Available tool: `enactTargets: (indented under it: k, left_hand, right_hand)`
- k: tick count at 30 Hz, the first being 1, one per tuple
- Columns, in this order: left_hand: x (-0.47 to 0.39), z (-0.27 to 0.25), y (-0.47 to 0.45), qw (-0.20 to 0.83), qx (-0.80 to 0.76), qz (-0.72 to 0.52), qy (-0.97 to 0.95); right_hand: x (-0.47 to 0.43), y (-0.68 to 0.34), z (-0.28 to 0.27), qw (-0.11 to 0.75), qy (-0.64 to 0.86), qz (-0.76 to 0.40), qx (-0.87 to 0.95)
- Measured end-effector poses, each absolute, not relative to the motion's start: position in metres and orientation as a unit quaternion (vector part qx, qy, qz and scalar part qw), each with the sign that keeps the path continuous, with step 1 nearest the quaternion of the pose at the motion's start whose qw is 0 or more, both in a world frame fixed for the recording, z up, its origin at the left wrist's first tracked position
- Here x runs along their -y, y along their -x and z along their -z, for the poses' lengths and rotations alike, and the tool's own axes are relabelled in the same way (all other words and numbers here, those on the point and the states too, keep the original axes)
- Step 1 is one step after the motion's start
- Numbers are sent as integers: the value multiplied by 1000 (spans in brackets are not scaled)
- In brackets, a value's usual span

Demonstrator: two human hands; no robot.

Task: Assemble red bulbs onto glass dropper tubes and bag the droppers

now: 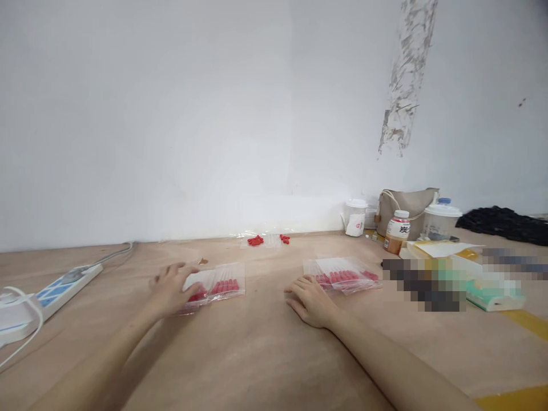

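Observation:
Over the left end of a group of clear plastic bags (225, 286) with red pieces inside, my left hand (169, 290) is spread, its thumb at a bag's edge; whether it presses on the plastic I cannot tell. Those bags overlap and lie flat on the brown table covering. My right hand (314, 302) rests palm down, fingers loosely bent and apart, just left of a second group of clear bags (342, 277), also holding red pieces. Its fingers hold nothing that I can see. Further back, loose-looking red pieces (256, 241) lie on or in clear plastic by the wall.
A white power strip (71, 291) with cables lies at the left. Along the back right stand a lidded cup (356, 217), a brown-filled bottle (397, 233), a beige bag (409, 202) and a clear tub (440, 222). Black fabric (500, 228) and a blurred-out patch are further right.

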State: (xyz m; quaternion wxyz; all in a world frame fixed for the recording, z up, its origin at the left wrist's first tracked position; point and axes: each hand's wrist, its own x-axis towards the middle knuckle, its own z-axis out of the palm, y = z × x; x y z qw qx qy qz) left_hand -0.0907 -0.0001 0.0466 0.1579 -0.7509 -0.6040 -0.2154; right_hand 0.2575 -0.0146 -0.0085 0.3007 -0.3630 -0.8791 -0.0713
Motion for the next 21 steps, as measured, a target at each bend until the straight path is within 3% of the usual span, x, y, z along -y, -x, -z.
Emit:
enactTargets:
  k: [5, 8, 21]
  left_hand:
    - [1, -27, 52, 218, 384, 126, 888]
    - [-8, -10, 39, 250, 370, 100, 889]
    - [-26, 6, -50, 160, 299, 161, 927]
  right_hand:
    - [13, -258, 9, 297, 358, 78, 882]
    - [13, -258, 9, 295, 352, 90, 884]
    - [6, -263, 13, 277, 390, 193, 857]
